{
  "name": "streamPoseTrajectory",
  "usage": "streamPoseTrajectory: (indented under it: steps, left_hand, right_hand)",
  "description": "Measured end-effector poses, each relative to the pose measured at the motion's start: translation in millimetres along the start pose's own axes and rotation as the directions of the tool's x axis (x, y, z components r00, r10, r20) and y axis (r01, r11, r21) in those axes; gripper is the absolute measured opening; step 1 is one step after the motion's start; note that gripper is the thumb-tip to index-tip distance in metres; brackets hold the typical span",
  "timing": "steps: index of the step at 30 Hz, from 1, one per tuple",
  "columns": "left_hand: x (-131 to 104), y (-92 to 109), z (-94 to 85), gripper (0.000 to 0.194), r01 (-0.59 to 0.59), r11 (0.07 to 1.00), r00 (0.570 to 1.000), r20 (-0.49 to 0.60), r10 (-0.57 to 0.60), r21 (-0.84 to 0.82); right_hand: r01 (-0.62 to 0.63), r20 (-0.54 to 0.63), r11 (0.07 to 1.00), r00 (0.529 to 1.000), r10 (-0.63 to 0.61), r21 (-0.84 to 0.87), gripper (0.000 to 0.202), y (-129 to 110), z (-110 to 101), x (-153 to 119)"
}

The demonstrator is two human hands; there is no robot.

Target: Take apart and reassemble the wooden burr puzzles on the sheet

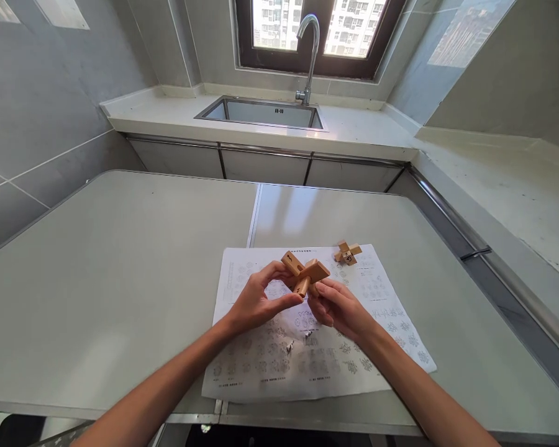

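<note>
A wooden puzzle (pixel 306 273) of crossed sticks is held above the paper, between the two hands; dark marks show on some of its sticks, too small to read; the left hand (pixel 256 299) grips it from the left, thumb at the lower stick and forefinger by the upper left one, with an open gap between that thumb and finger; the right hand (pixel 338 305) pinches its lower right side between thumb and fingers, the remaining fingers curled below.

Under both hands lies a white sheet of paper (pixel 242 366), printed with rows of small drawings and lines of text too fine to make out; a few darker spots mark its middle; near its upper right edge rests a second wooden puzzle (pixel 348 253), smaller in view, apart from the hands, with a dark mark on one face.

The paper lies on a pale table (pixel 121 279), across a seam (pixel 255 214) running away from the person; beyond the table stands a white counter (pixel 363 124) with a sink (pixel 261 113), a curved metal tap (pixel 313 53) behind it, and a dark-framed window (pixel 310 61) at the back.
</note>
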State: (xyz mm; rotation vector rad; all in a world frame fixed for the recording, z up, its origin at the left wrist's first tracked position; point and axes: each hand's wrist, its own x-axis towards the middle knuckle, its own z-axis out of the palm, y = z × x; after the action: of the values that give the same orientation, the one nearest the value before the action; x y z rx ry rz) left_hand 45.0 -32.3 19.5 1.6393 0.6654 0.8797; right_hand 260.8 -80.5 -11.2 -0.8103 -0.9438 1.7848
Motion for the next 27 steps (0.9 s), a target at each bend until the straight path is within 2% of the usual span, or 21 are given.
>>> streamPoseTrajectory:
  steps: [5, 11, 13, 15, 17, 20, 24, 27]
  left_hand:
    - [-0.5, 0.7, 1.1, 0.029, 0.076, 0.996, 0.995, -0.061, -0.079, -0.040]
    - [1.7, 3.1, -0.3, 0.034, 0.137, 0.968, 0.979, -0.122, -0.165, -0.210]
    - [4.7, 4.9, -4.5, 0.037, 0.154, 0.959, 0.954, -0.218, -0.207, -0.238]
    - [8.4, 5.1, -11.6, 0.038, 0.153, 0.965, 0.909, -0.353, -0.222, -0.213]
    - [12.0, 2.5, -21.1, 0.040, 0.162, 0.980, 0.871, -0.449, -0.196, -0.113]
    - [15.1, -5.8, -37.1, 0.036, 0.244, 0.951, 0.858, -0.499, -0.121, 0.188]
    - [14.8, -18.1, -55.3, 0.029, 0.324, 0.758, 0.885, -0.465, -0.031, 0.566]
    - [14.2, -24.8, -64.5, 0.028, 0.332, 0.609, 0.903, -0.429, 0.016, 0.721]
  right_hand:
    - [-0.051, 0.013, 0.998, 0.999, 0.050, 0.036, 0.033, -0.3, -0.1, 1.5]
    - [-0.013, -0.085, 0.999, 0.996, 0.017, 0.050, 0.032, -1.4, -0.4, 3.8]
    - [0.007, -0.125, 0.999, 0.992, -0.001, 0.051, 0.032, -2.2, -1.5, 4.5]
    - [0.017, -0.143, 0.998, 0.990, -0.009, 0.057, 0.031, -2.9, -2.9, 5.1]
    - [0.030, -0.145, 0.997, 0.989, -0.020, 0.064, 0.029, -3.0, -3.9, 5.3]
    - [0.053, -0.140, 0.996, 0.989, -0.043, 0.067, 0.026, -2.5, -3.6, 5.1]
    - [0.076, -0.128, 0.995, 0.990, -0.066, 0.071, 0.025, -2.8, -2.9, 4.5]
    - [0.065, -0.113, 0.996, 0.992, -0.057, 0.067, 0.027, -3.0, -4.2, 4.5]
